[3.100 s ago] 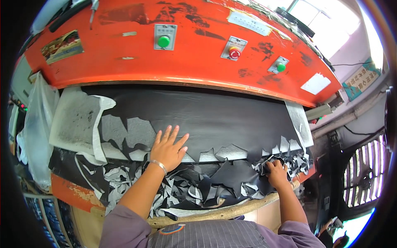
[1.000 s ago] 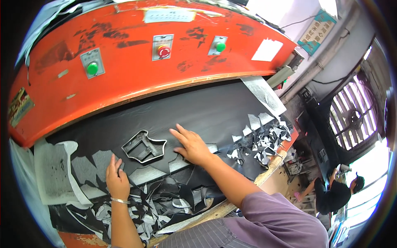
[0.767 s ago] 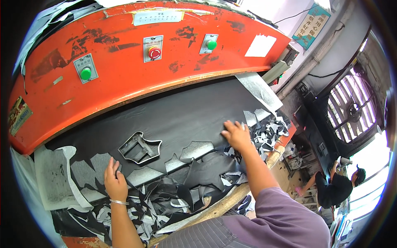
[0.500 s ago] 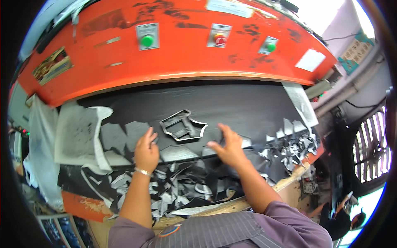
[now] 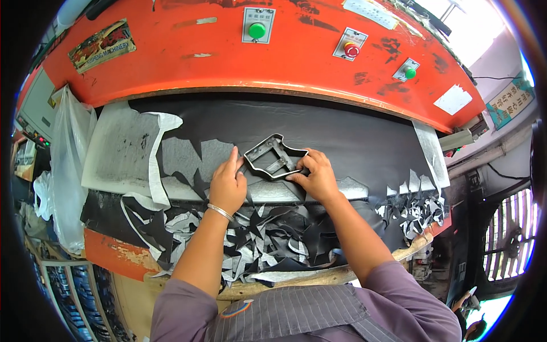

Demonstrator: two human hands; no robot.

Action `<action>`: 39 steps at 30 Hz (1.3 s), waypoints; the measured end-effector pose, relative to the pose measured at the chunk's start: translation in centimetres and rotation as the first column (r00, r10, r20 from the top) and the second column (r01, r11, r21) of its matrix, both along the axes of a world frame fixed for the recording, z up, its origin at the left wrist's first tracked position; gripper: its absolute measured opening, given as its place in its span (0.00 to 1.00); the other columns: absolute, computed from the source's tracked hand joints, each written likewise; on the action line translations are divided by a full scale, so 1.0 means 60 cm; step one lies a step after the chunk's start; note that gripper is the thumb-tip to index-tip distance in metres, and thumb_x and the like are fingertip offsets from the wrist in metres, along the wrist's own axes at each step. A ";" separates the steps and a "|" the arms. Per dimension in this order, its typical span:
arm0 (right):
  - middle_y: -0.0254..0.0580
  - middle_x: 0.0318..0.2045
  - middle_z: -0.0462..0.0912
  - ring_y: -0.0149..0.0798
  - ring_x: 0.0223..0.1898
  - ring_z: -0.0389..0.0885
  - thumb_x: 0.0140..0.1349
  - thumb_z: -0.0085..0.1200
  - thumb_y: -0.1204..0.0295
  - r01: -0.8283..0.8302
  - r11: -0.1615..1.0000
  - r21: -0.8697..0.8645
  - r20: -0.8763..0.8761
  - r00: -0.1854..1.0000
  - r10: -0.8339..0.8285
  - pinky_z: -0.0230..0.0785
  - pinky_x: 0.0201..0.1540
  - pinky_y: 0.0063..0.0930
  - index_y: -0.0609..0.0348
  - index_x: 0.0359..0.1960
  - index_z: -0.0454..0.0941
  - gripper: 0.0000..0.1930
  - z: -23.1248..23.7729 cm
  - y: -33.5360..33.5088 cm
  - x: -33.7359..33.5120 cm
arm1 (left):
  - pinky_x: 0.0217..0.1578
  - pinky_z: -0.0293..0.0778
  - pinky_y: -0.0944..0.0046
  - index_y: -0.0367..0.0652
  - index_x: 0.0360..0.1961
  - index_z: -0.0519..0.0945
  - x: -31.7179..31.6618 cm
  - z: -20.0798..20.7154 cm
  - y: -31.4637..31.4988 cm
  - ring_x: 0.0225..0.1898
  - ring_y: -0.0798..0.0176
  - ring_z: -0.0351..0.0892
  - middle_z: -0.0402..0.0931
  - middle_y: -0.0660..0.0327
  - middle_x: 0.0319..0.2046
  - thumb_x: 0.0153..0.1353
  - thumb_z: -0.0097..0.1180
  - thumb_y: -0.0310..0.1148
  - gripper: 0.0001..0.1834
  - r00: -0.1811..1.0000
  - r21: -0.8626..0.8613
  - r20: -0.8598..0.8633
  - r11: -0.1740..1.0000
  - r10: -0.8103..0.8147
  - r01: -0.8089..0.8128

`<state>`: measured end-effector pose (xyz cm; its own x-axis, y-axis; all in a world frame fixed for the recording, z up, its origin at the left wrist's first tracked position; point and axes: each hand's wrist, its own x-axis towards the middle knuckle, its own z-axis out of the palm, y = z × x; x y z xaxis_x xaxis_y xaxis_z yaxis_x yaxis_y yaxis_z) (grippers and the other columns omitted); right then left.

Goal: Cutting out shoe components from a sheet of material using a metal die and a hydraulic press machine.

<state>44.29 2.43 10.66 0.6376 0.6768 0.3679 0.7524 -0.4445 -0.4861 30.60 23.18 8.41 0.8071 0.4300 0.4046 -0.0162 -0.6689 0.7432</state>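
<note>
A cutting die (image 5: 277,156), a metal-edged frame with crossbars, lies on a black leather-like sheet (image 5: 342,128). My right hand (image 5: 317,175) pinches its right edge between thumb and fingers. At the die's left side is my left hand (image 5: 229,183), a bracelet on its wrist; the index finger stretches forward and other fingertips touch or nearly touch the metal. Angular cutouts along the sheet's near edge expose a grey-white surface (image 5: 216,157) beneath.
Black and white offcuts (image 5: 268,239) are heaped along the near edge, above a wooden bar (image 5: 319,279). Behind the sheet stands an orange machine beam (image 5: 182,62) with green buttons (image 5: 257,31) and a red one (image 5: 352,50). Clear plastic (image 5: 71,171) hangs at left.
Both hands have come in to the die from apart; the right now pinches its edge, the left reaches its left side. The whole view has shifted.
</note>
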 end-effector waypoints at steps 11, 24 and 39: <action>0.57 0.48 0.74 0.57 0.52 0.70 0.45 0.69 0.59 0.157 0.987 0.042 0.107 0.981 -0.160 0.64 0.54 0.45 0.58 0.31 0.76 0.20 -0.014 0.016 -0.057 | 0.55 0.65 0.55 0.36 0.65 0.61 0.003 -0.011 0.000 0.52 0.51 0.74 0.80 0.55 0.47 0.55 0.48 0.23 0.33 1.000 0.025 -0.023 1.000 0.015 -0.015; 0.49 0.41 0.75 0.51 0.44 0.71 0.42 0.71 0.58 0.119 0.991 0.068 0.168 0.977 -0.129 0.64 0.49 0.41 0.62 0.50 0.69 0.35 -0.007 0.013 -0.041 | 0.54 0.67 0.58 0.35 0.61 0.67 0.018 -0.006 -0.016 0.47 0.51 0.79 0.83 0.53 0.41 0.52 0.49 0.21 0.31 0.997 0.177 0.079 0.984 0.016 -0.030; 0.49 0.46 0.73 0.50 0.50 0.70 0.47 0.66 0.55 0.116 0.987 0.113 0.100 0.987 -0.127 0.61 0.56 0.39 0.64 0.58 0.66 0.39 0.000 -0.006 0.006 | 0.56 0.64 0.56 0.35 0.63 0.64 0.056 0.008 -0.027 0.49 0.50 0.75 0.82 0.52 0.43 0.54 0.45 0.22 0.31 0.995 0.206 -0.054 0.976 0.081 -0.068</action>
